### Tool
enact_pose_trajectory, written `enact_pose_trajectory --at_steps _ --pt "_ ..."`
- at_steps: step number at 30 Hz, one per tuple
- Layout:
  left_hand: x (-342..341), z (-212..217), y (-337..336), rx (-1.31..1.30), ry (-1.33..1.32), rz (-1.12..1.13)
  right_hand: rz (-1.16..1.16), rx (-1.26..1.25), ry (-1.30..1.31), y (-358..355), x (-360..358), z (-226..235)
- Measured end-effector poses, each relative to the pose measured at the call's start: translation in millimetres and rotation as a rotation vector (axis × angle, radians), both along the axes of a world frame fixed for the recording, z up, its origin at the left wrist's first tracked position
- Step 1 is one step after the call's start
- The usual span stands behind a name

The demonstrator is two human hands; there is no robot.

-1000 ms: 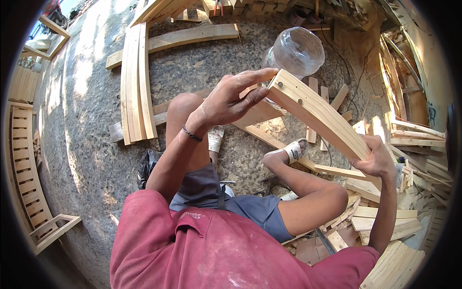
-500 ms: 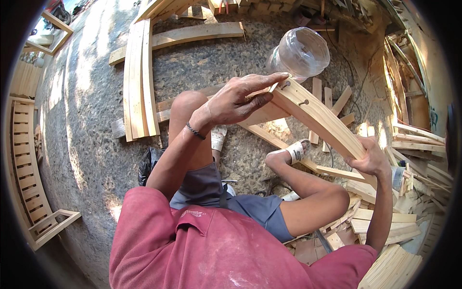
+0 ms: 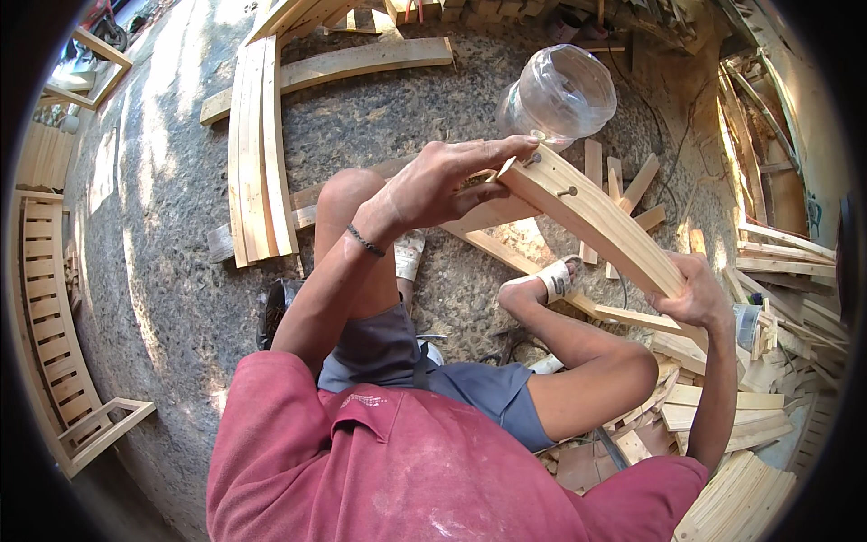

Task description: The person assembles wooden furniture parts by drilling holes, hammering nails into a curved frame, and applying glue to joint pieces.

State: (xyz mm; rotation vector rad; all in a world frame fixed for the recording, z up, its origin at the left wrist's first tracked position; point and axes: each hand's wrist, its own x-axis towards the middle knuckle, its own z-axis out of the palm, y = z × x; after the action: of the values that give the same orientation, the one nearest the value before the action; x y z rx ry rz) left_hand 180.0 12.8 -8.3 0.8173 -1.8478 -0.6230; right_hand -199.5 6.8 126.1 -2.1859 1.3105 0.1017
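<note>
A long pale wooden board (image 3: 603, 217) slants across in front of me, raised above the ground. Two nails stick up part way from its far left end, including a bent-looking nail (image 3: 567, 191). My right hand (image 3: 694, 291) is wrapped round the board's near right end. At the other end my left hand (image 3: 442, 185) grips the corner, index finger stretched along the top and thumb below. There a second wooden plank (image 3: 495, 217) meets the board from beneath; the hand partly hides the joint. A clear plastic container (image 3: 569, 95) stands just beyond.
Several long boards (image 3: 257, 154) lie crossed at the far left. Wooden offcuts (image 3: 731, 415) are heaped on the right, with short strips (image 3: 593, 181) behind the held board. A slatted wooden frame (image 3: 41, 298) stands at the left edge. My sandalled foot (image 3: 553, 282) rests below the board.
The view has shifted slightly. Both hands keep their hold on the board, and the left fingertips have moved only a little at its corner.
</note>
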Motion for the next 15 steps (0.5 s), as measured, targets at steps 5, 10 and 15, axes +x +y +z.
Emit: enact_pose_trajectory --at_steps 5,10,15 --pt "-0.3 -0.4 0.3 -0.003 -0.015 0.021 -0.011 0.008 0.012 2.5 1.3 1.5" --pt "-1.9 -0.5 -1.6 0.015 -0.002 0.012 -0.027 0.024 0.011 2.3 -0.3 0.2" --pt "-1.8 0.9 -0.5 0.034 0.004 0.01 -0.042 0.039 0.011 3.5 3.0 -0.1"
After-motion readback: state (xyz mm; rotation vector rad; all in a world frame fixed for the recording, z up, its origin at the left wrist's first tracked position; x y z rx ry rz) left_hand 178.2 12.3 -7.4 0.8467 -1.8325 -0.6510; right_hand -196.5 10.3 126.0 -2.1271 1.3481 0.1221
